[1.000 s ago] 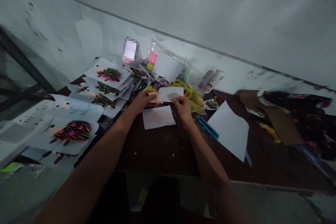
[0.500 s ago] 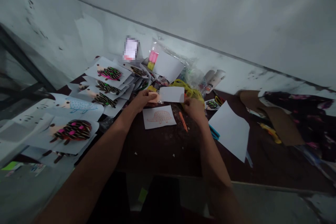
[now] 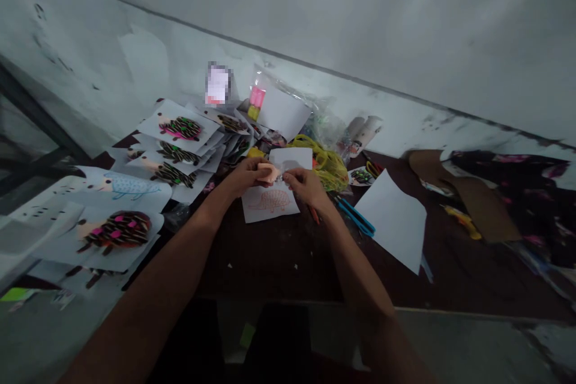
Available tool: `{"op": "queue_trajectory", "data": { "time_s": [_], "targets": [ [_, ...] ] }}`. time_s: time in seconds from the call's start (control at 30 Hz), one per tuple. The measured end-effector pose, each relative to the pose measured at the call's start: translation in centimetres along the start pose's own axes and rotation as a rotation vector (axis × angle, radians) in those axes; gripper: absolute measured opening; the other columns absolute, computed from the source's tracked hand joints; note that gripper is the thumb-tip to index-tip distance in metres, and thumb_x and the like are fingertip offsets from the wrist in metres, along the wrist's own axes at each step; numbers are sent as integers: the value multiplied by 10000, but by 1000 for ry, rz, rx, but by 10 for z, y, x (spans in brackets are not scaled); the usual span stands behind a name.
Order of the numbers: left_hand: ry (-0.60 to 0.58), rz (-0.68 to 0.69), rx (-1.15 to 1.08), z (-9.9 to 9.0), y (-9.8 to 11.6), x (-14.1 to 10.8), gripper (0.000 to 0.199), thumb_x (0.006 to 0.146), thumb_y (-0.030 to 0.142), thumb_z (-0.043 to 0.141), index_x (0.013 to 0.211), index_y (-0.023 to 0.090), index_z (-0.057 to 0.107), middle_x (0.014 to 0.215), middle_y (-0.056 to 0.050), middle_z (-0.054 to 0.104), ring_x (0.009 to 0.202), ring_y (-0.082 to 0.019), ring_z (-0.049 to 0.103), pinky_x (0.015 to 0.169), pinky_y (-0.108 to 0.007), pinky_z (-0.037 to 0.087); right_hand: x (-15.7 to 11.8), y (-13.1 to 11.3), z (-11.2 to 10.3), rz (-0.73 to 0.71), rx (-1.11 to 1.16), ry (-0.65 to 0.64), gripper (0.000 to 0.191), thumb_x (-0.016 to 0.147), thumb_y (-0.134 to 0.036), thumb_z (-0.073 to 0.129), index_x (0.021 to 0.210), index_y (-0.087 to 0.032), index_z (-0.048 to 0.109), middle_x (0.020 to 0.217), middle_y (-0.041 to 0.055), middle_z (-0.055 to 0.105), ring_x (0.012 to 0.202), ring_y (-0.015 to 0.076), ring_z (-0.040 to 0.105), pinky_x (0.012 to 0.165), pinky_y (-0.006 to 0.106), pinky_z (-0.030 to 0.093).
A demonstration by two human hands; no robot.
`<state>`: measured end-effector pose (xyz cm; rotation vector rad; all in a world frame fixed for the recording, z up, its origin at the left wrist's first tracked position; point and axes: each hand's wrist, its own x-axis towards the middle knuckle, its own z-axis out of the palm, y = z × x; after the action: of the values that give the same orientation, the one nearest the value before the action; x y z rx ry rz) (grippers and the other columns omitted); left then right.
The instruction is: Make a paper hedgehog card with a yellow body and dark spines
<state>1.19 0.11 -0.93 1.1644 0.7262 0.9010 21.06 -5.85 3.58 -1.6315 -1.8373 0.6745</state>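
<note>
My left hand [image 3: 243, 179] is closed around a peach lump of modelling clay [image 3: 269, 174], above the middle of the table. Close on its right, my right hand [image 3: 306, 187] pinches at a bit of clear plastic wrap [image 3: 281, 174] by the clay's edge. Beneath both hands lies a paper with an orange hedgehog drawing [image 3: 273, 201]. Just behind it rests a blank white card [image 3: 292, 157]. An orange pen [image 3: 314, 215] is partly covered by my right hand and wrist.
Stacked hedgehog pictures [image 3: 180, 126] fill the left side. A yellow net bag [image 3: 330, 168] and clear plastic bags [image 3: 328, 126] lie behind my hands. Blue-handled tool [image 3: 357, 219] and a white sheet [image 3: 396, 219] are at right, with dark floral cloth [image 3: 508, 192] beyond.
My right hand has left the white card and moved left to the clay in my left hand. The card now lies behind the drawing. More of the blue-handled tool shows.
</note>
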Motion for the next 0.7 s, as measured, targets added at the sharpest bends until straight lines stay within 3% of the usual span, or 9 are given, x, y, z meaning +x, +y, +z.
{"op": "queue_trajectory", "data": {
  "time_s": [0.1, 0.23, 0.5, 0.7],
  "targets": [
    [-17, 5, -1, 3, 1, -1, 505, 616, 433, 901, 959, 152, 658, 843, -19, 682, 689, -150, 671, 632, -282, 577, 4, 4, 12, 12, 261, 2, 194, 865, -299, 585, 738, -183, 675, 658, -8, 667, 607, 134, 623, 605, 238, 448],
    [-16, 1, -18, 4, 3, -1, 551, 602, 447, 907, 996, 159, 652, 859, -17, 685, 689, -141, 662, 632, -279, 576, 5, 7, 16, 41, 442, 22, 132, 779, -311, 677, 730, -190, 659, 632, -31, 636, 569, 118, 601, 565, 227, 439],
    [-119, -14, -2, 4, 2, -3, 504, 613, 437, 902, 959, 158, 666, 870, -26, 683, 756, -150, 660, 649, -265, 589, 1, 5, 20, 86, 581, 3, 300, 768, -479, 707, 708, -192, 641, 579, -33, 612, 524, 100, 572, 484, 198, 381],
    [-22, 1, -14, 2, 2, -2, 543, 596, 496, 909, 950, 157, 676, 874, -43, 689, 729, -162, 658, 618, -291, 590, 1, 4, 16, 115, 638, -95, 199, 701, -384, 728, 730, -194, 678, 637, -14, 677, 593, 116, 634, 522, 197, 427]
  ]
}}
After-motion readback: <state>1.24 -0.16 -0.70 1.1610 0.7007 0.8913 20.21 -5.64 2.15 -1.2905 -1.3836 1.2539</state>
